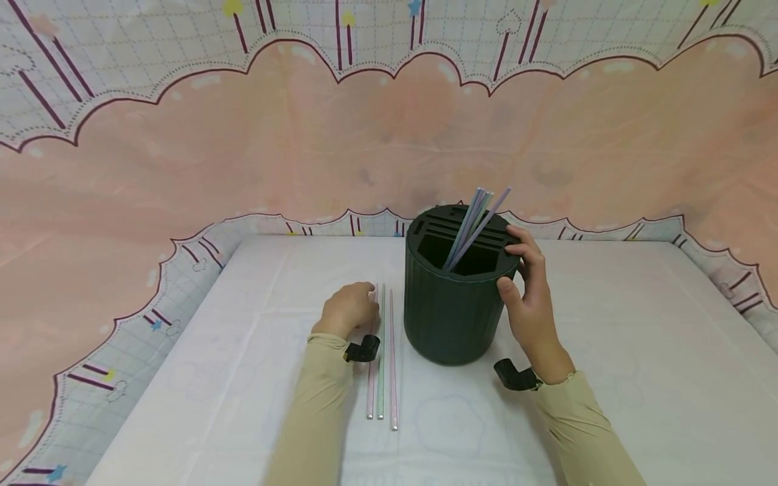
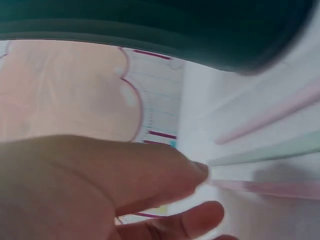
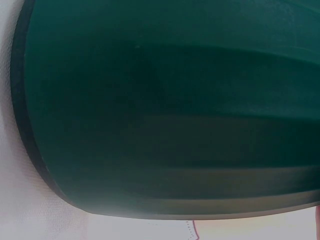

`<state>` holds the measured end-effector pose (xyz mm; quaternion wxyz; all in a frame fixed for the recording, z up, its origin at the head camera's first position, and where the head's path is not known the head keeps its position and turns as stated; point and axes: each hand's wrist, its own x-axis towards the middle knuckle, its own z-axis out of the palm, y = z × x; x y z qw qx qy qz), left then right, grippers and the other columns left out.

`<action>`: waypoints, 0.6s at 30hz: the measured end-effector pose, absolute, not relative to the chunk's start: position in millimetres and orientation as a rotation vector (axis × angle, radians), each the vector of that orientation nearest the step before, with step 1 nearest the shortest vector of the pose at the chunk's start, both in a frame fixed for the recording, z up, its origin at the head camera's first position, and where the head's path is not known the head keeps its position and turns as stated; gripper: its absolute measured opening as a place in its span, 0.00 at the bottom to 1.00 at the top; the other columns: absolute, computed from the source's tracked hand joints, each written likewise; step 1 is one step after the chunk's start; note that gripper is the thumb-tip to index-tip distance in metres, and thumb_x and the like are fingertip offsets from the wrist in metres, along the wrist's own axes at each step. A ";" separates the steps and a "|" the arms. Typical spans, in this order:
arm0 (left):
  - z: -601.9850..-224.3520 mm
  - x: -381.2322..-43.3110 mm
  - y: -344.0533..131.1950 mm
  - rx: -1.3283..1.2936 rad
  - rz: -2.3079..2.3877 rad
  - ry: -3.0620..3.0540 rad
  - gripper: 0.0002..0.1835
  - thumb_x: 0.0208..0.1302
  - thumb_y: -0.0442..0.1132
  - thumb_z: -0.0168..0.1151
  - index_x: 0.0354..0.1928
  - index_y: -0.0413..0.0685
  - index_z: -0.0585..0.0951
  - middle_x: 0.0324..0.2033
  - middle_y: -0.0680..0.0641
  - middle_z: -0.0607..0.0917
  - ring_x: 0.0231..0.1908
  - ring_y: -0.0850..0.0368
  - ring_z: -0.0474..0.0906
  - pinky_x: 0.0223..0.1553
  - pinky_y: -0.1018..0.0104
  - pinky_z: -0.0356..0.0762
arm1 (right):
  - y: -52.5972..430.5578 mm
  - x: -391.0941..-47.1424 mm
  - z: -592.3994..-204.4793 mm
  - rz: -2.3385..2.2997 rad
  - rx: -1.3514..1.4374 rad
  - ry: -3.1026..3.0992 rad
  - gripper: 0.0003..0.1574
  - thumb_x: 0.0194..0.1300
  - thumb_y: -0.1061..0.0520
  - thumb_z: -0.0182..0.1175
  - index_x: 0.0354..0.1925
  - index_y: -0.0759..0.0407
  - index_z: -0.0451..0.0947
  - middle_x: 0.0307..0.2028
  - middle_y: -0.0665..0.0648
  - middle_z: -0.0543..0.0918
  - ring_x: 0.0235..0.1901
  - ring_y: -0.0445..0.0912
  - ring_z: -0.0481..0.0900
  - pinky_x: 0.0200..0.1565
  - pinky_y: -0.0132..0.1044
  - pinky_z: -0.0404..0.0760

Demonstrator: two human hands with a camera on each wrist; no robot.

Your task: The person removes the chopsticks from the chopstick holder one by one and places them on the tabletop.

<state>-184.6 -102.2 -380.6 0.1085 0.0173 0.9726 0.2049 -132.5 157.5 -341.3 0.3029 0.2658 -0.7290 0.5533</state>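
A dark green pot (image 1: 452,317) stands upright on the white surface (image 1: 608,351), about midway between its left and right edges and in from its far edge; the top (image 1: 446,214) has narrow slots and a larger opening, and several thin blue, purple and green sticks (image 1: 467,231) lean in that opening, tilted toward the right; the right hand (image 1: 533,314) grasps the pot by its right rim, thumb on the outer wall and fingers on the top edge; to the left of the pot, three more sticks lie apart, side by side, roughly in line with the left and right edges: a left pink stick (image 1: 371,391), a green stick (image 1: 381,385) and a right pink stick (image 1: 393,361), the last one nearest the pot; the left hand (image 1: 348,307) is at the far end of the left pink stick, its thumb and forefinger parted in the left wrist view, clasping nothing; whether a fingertip touches that stick I cannot tell; both arms wear tan sleeves (image 1: 316,405), with a small black device at each wrist; behind the far edge hangs a peach cloth (image 1: 365,148) with scalloped dark lines.
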 end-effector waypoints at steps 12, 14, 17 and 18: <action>-337.6 -175.1 -90.5 0.257 0.992 3.185 0.19 0.63 0.46 0.51 0.55 0.56 0.73 0.31 0.55 0.78 0.25 0.60 0.72 0.22 0.66 0.68 | 158.3 -132.7 -341.6 1.432 0.700 -1.938 0.43 0.61 0.36 0.48 0.52 0.73 0.56 0.64 0.61 0.56 0.64 0.53 0.51 0.57 0.55 0.55; -330.1 -171.1 -87.7 0.304 1.064 3.223 0.18 0.63 0.46 0.51 0.55 0.57 0.73 0.30 0.56 0.77 0.26 0.62 0.72 0.22 0.66 0.68 | 158.3 -132.6 -341.7 1.434 0.703 -1.935 0.43 0.61 0.36 0.48 0.52 0.73 0.56 0.64 0.62 0.56 0.64 0.53 0.51 0.57 0.53 0.55; -320.4 -164.8 -84.1 0.380 1.166 3.264 0.17 0.63 0.45 0.51 0.54 0.56 0.74 0.30 0.57 0.77 0.27 0.62 0.72 0.23 0.67 0.68 | 158.3 -132.3 -341.9 1.432 0.707 -1.933 0.43 0.61 0.36 0.48 0.52 0.73 0.56 0.63 0.63 0.56 0.63 0.53 0.52 0.57 0.49 0.56; -317.7 -162.7 -82.9 0.404 1.194 3.274 0.17 0.63 0.44 0.51 0.53 0.56 0.75 0.30 0.57 0.76 0.28 0.62 0.72 0.23 0.67 0.68 | 158.3 -132.3 -341.9 1.432 0.710 -1.932 0.43 0.61 0.36 0.48 0.52 0.73 0.56 0.63 0.63 0.56 0.63 0.53 0.52 0.57 0.48 0.56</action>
